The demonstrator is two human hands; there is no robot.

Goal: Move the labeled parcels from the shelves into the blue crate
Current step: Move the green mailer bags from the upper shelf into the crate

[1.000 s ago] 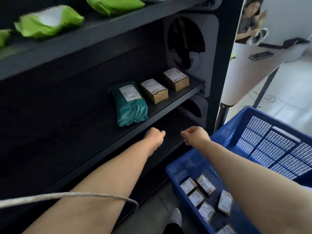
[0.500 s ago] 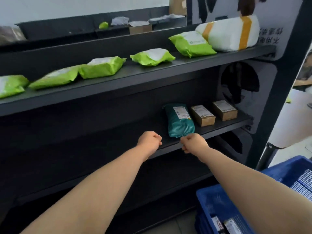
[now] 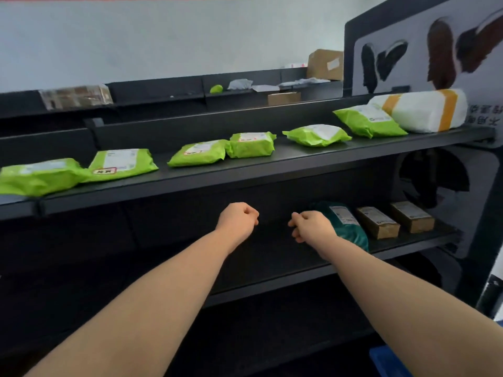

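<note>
Since a moment ago both fists have risen toward the shelves. Green parcels (image 3: 200, 156) lie along the upper shelf (image 3: 272, 170), looking soft and light; pinch an edge. Left hand (image 3: 238, 221) and right hand (image 3: 310, 227) are clenched, empty.
</note>
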